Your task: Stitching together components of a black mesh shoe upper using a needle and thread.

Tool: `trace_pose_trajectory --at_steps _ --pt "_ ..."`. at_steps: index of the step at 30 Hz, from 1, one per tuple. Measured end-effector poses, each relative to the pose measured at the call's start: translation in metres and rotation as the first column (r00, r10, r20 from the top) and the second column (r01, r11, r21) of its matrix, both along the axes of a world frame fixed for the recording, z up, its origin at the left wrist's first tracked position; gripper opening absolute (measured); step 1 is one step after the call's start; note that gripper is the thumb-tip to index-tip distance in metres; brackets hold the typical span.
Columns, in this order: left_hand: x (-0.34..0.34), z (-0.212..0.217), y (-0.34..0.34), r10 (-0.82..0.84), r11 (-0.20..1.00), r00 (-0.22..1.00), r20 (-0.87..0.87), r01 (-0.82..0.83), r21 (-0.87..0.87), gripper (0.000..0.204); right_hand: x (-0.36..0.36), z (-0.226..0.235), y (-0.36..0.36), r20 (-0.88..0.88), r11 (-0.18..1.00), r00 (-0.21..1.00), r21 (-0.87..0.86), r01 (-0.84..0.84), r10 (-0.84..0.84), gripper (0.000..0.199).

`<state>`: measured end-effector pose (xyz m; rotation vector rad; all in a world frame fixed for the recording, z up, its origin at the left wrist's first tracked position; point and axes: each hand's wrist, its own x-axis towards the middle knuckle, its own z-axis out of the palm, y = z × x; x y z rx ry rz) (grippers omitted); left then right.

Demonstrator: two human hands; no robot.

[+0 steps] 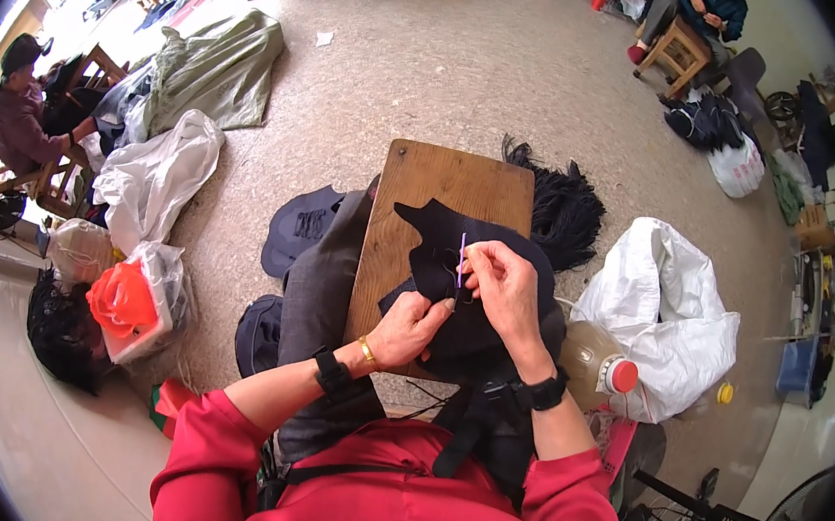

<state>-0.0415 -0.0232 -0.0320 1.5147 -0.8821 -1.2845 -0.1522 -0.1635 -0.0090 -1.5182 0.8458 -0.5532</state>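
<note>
A piece of black cloth [430, 258] with a jagged, cut-out edge lies over a wooden stool [451, 175] in front of me. My left hand [405, 332] is closed on the cloth's near part, thumb and fingers pinched together. Just to the right and farther off, my right hand [501, 287] pinches a thin purple stick-like tool [462, 249], held nearly upright over the cloth. The tool's lower end is too small to make out. More dark cloth lies beneath both hands.
Black fringe [571, 213] hangs beyond the stool's right side. Two dark caps, one nearer [258, 336], one farther [298, 227], lie left. At right are a red-capped jug [586, 362] and white sack [661, 309]. A fan [800, 518] stands lower right. People sit farther off.
</note>
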Motion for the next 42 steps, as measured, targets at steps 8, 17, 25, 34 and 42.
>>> trace_pose_trajectory --at_steps 8,17,25,34,42 --pt "-0.003 -0.003 -0.002 0.106 0.991 0.989 -0.107 -0.114 -0.066 0.056 -0.032 0.022 0.010 -0.131 0.859 0.974 -0.461 -0.225 0.185 0.012" --pt "0.003 -0.013 -0.002 0.040 0.997 0.990 -0.132 -0.047 -0.055 0.049 -0.030 0.012 0.013 -0.084 0.749 0.974 -0.627 -0.216 0.210 0.013" --pt "0.004 -0.022 0.000 0.063 0.993 0.997 0.045 -0.058 -0.099 0.051 -0.029 0.020 0.017 -0.070 0.843 0.976 -0.494 -0.216 0.208 0.015" --pt "-0.001 -0.003 -0.001 0.108 0.986 0.982 0.153 -0.087 -0.139 0.054 -0.030 0.018 0.019 -0.069 0.857 0.976 -0.467 -0.217 0.209 0.016" --pt "-0.002 -0.021 0.001 0.105 0.983 0.984 0.142 -0.080 -0.167 0.047 -0.026 0.009 0.012 0.019 0.982 0.994 -0.154 -0.105 0.109 0.013"
